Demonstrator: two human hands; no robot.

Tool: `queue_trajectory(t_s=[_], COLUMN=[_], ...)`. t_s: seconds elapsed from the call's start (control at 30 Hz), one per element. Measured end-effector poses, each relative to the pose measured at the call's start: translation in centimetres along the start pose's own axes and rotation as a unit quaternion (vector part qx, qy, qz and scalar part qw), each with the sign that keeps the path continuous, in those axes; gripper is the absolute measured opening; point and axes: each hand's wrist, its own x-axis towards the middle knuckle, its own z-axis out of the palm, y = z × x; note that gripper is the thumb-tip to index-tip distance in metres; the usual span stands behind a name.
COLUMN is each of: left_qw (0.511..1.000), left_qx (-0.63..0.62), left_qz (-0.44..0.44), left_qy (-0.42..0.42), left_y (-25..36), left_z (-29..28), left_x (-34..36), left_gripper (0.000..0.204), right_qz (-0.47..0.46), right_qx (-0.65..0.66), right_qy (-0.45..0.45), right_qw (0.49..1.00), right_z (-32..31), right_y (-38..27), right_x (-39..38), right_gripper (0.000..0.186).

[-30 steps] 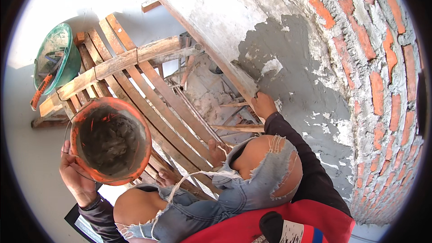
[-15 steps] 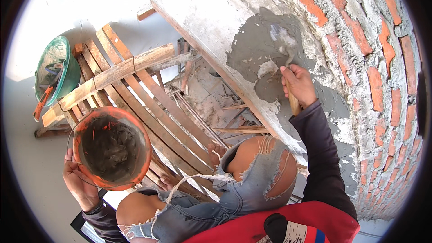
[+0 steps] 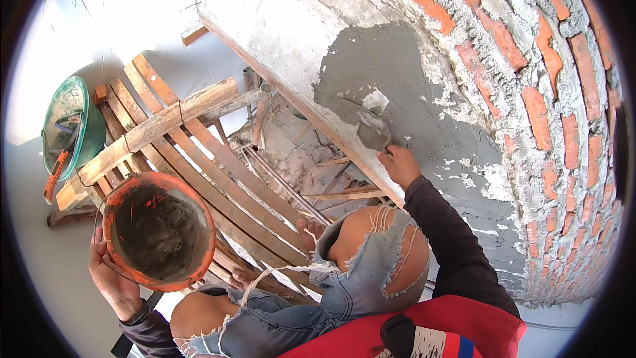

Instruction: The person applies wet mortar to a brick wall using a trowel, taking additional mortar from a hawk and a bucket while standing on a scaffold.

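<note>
My left hand grips the rim of an orange bucket, with the thin wire handle beside the fingers. Wet grey mortar lies in the bucket, which tilts toward me. At the ledge, my right hand is closed round the handle of a trowel; most of the handle is hidden by the fingers. The trowel's blade rests against the smeared grey mortar patch on the pale concrete surface, near its lower left edge. A bare light spot shows just beyond the blade.
A rough brick wall curves along the right. Below me spreads a slatted wooden platform, with my feet on it. A green bucket holding tools, one with an orange handle, stands at the left. Poles and rubble show beneath the ledge.
My right hand has drawn the trowel down and left across the mortar, toward the ledge's edge. The upper patch looks smoother. My left hand still holds the bucket; the view has shifted slightly.
</note>
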Motion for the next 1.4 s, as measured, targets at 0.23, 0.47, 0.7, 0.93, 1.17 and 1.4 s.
queue_trajectory(t_s=[0.23,0.47,0.7,0.93,1.17,1.4], left_qw=[1.000,0.999,0.988,0.978,0.981,0.980], left_qx=[0.014,0.017,0.102,0.126,0.097,0.089], left_qz=[-0.003,0.007,0.119,0.164,0.166,0.174], left_qy=[-0.005,-0.041,-0.003,0.007,0.035,0.026], left_y=[1.3,0.3,1.7,-0.2,-0.8,-1.9], left_z=[0.0,0.4,-0.4,2.8,1.4,3.2], left_x=[-0.3,-1.8,-4.0,-1.2,-1.1,-1.8], left_gripper=[0.041,0.056,0.055,0.046,0.043,0.048], right_qz=[0.144,0.144,-0.062,-0.348,-0.575,-0.675], right_qx=[0.388,0.464,0.228,0.065,-0.080,-0.205], right_qy=[0.036,0.060,0.084,-0.119,-0.156,-0.106], right_qw=[0.909,0.872,0.968,0.928,0.799,0.701], right_z=[-11.9,-9.1,-4.7,0.0,4.3,8.6], right_y=[-4.7,3.5,-8.2,-24.1,-39.3,-46.1], right_x=[-1.3,-10.1,-4.9,4.5,9.0,8.2], right_gripper=[0.032,0.028,0.016,0.027,0.019,0.014])
